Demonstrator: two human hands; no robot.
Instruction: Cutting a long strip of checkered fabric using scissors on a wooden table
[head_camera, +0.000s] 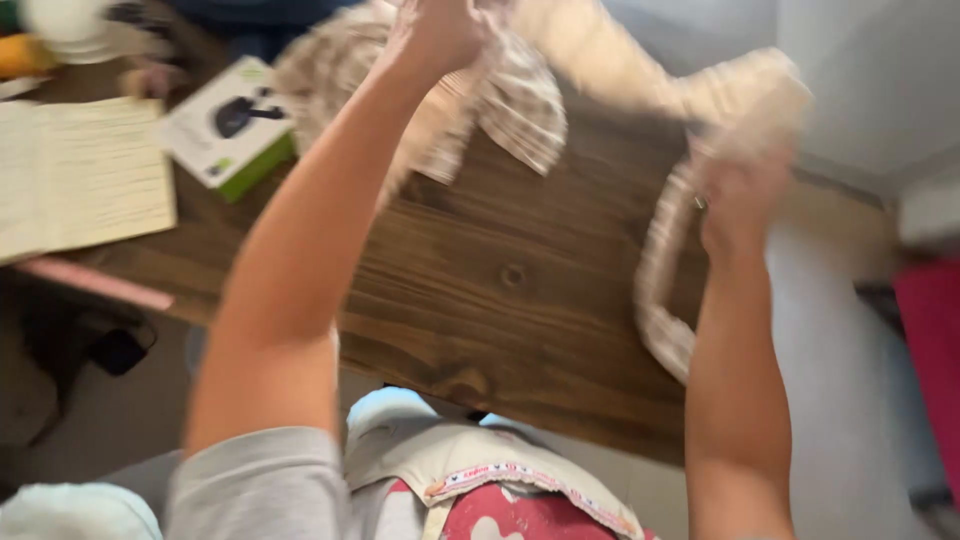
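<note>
Both my arms reach forward over a dark wooden table (500, 290). My left hand (440, 35) grips one end of a beige patterned cloth (520, 95) with a frilled edge, held above the far side of the table. My right hand (740, 195) is closed on the other end of the same cloth, whose trim hangs down in a loop by the table's right edge. The cloth is motion-blurred, so its exact shape is unclear.
An open notebook (80, 175) lies at the table's left, with a white and green box (230, 125) beside it. A pink strip (95, 282) runs along the left front edge. Folded fabric (480, 470) rests on my lap. A red object (935, 350) stands at far right.
</note>
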